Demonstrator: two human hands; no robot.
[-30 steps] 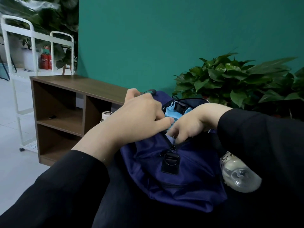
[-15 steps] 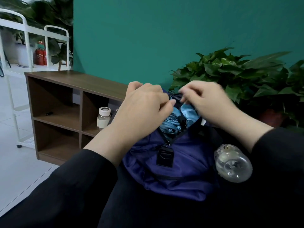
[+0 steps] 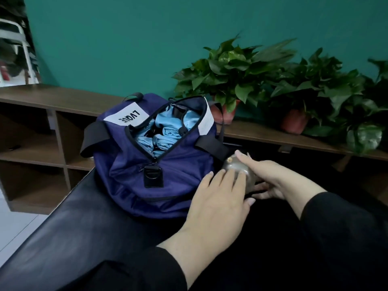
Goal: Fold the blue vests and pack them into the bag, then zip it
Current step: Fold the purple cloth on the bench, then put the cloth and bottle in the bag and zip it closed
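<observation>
1. Both hands meet at a clear rounded bottle [image 3: 238,172] lying on the black tabletop [image 3: 88,227], just right of the bag. Left hand [image 3: 218,198] rests on it with fingers straight and spread, gripping nothing; right hand [image 3: 270,179] cups it from the far side, fingers curled round it.
2. Black sleeves cover both forearms.
3. Navy bag [image 3: 159,164] sits on the tabletop, left of the hands, its top zip open. A black buckle tab [image 3: 153,177] hangs on its near face; a white label [image 3: 128,117] lies on top.
4. Blue vests [image 3: 165,133], rolled, lie packed inside the open bag.
5. Behind stands a brown shelf unit [image 3: 52,101] carrying potted plants [image 3: 235,74] against a teal wall [image 3: 126,38].
</observation>
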